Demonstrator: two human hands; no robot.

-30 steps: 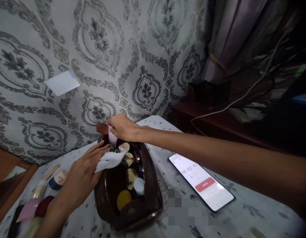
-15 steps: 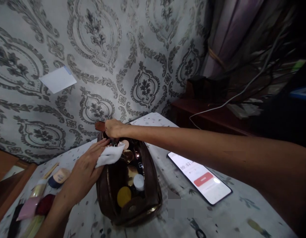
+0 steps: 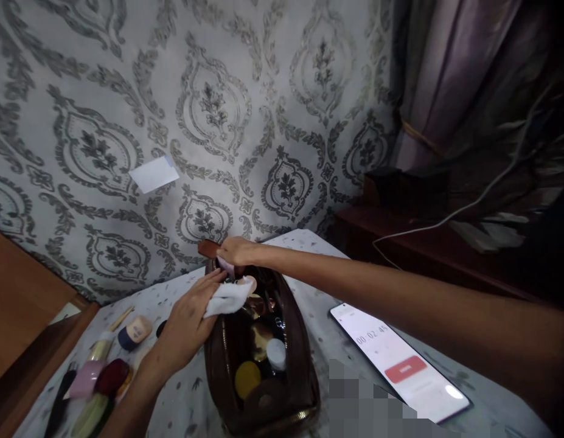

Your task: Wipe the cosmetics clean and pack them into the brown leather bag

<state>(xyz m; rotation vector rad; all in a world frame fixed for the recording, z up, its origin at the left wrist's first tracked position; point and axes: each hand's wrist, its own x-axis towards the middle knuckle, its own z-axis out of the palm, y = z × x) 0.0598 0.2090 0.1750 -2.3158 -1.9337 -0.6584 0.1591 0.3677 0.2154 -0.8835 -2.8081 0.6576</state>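
A dark brown zip bag (image 3: 304, 359) stands open, holding several cosmetics, among them a yellow round lid (image 3: 247, 380) and a white cap (image 3: 276, 354). My left hand (image 3: 190, 313) rests at the bag's left rim, with a white cloth (image 3: 227, 297) held under its fingers over the opening. At the bag's far end, my right hand (image 3: 236, 250) is closed beside a brown leather tab (image 3: 208, 248). A pale pinkish item (image 3: 226, 265) shows just below my right hand, partly hidden.
Several cosmetics lie left of the bag, including a blue-and-beige jar (image 3: 134, 333) and a dark red item (image 3: 112, 377). A phone (image 3: 400, 365) showing a timer lies to the right. Behind are the patterned wall (image 3: 263, 109) and a white cable (image 3: 437, 228).
The view has shifted, so the bag and hands appear further right and lower. A pale pinkish item now shows beneath my right hand. The cloth is still in my left hand.
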